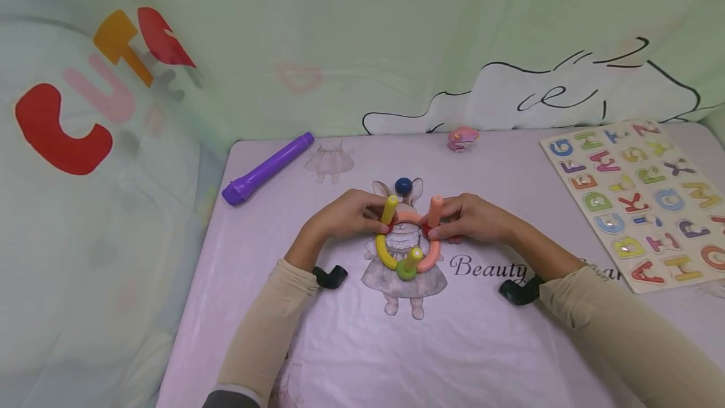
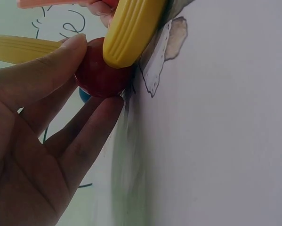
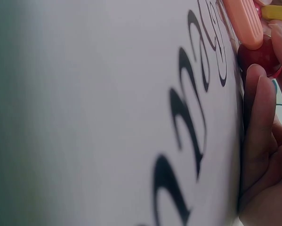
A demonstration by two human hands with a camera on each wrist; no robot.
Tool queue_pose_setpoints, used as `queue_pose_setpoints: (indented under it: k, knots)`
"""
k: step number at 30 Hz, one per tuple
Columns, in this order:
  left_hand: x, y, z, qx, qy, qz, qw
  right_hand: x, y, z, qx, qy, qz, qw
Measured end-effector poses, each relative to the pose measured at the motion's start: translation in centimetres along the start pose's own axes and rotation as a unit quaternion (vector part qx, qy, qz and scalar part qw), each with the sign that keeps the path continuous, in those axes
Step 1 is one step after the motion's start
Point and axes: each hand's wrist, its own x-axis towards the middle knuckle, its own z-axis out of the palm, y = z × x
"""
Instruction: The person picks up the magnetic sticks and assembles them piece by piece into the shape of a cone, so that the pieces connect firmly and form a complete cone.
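Observation:
In the head view, a ring of toy rods and balls lies on the table: a yellow curved rod (image 1: pixel 386 254), a salmon curved rod (image 1: pixel 433 255) and another salmon one (image 1: pixel 409 216) at the back. A green ball (image 1: pixel 406 270) joins it in front and carries a short yellow rod (image 1: pixel 416 258). My left hand (image 1: pixel 352 214) pinches a red ball (image 2: pixel 100 73), from which a yellow rod (image 1: pixel 389 208) stands up. On the other side, my right hand (image 1: pixel 478 216) pinches a second red ball (image 3: pixel 261 59) below a raised salmon rod (image 1: pixel 435 209). Fingers partly cover both red balls.
A dark blue ball (image 1: pixel 403 186) sits just behind the ring. Toward the back left lies a purple microphone-shaped toy (image 1: pixel 269 169). A small pink figure (image 1: pixel 462 138) stands near the back edge, and an alphabet puzzle board (image 1: pixel 642 206) lies at the right. Fabric walls (image 1: pixel 340 49) border the table.

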Motion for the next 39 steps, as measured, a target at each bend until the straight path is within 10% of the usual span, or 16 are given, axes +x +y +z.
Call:
queue_pose_setpoints:
  k: [39]
  knots:
    - [0.04,-0.50,0.23,-0.010,-0.026,0.002,0.9996,-0.15,-0.53,0.09,-0.012,-0.001,-0.011,0.9999]
